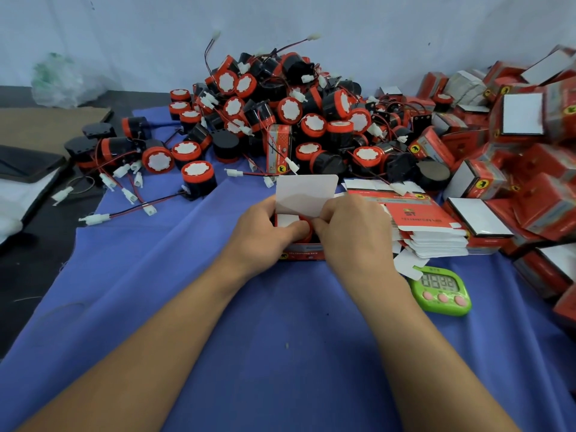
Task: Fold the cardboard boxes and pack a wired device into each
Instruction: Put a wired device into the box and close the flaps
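While its flap (pixel 307 194) stands up, the box (pixel 300 255) sits between left hand (pixel 265 235) and right hand (pixel 352 232), fingers (pixel 325 227) gripping it.

Blue cloth (pixel 280 338) covers the table; red-and-black devices (pixel 280 110) show white faces, red boxes (pixel 530 169) carry yellow badges, and the timer (pixel 441 291) glows green with pink buttons.

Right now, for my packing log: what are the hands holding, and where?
The left hand and right hand grip the open red box by its opposite sides.
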Tool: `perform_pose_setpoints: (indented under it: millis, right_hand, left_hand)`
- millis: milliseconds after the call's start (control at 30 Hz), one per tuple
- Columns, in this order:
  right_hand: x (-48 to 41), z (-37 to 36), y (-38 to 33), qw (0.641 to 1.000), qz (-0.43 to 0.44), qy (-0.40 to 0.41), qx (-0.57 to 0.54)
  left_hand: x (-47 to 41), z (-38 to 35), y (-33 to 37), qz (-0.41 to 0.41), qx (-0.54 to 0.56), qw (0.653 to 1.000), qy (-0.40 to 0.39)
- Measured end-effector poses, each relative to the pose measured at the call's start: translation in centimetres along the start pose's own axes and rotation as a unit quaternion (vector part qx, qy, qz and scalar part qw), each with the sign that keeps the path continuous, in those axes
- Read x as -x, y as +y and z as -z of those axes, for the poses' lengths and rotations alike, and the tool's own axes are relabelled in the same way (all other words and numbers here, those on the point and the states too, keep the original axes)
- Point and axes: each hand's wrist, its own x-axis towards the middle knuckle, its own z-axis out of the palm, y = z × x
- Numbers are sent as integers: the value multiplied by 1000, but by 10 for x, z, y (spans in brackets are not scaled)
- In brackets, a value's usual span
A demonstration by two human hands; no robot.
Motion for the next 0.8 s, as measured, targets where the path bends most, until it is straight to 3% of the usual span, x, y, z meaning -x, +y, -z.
perform_pose_setpoints:
  millis: [167, 367, 533, 667, 800]
  right_hand:
    - [10, -3, 4, 997, 37, -20, -69]
    - [9, -7, 3, 968, -24, 32, -246]
    - [11, -15, 4, 974, -50, 74, -206]
    - [5, -6, 14, 972, -14, 25, -231]
    - [3, 6, 23, 946, 20, -85, -311]
  left_hand:
    - [-1, 0, -1, 3, 9, 1000, 4]
    - [0, 0, 3, 5, 1, 1000, 18]
    - [0, 0, 3, 2, -1, 1000, 13]
    - [0, 1, 2, -5, 5, 1000, 10]
    - [-1, 2, 0, -1, 19, 1000, 2]
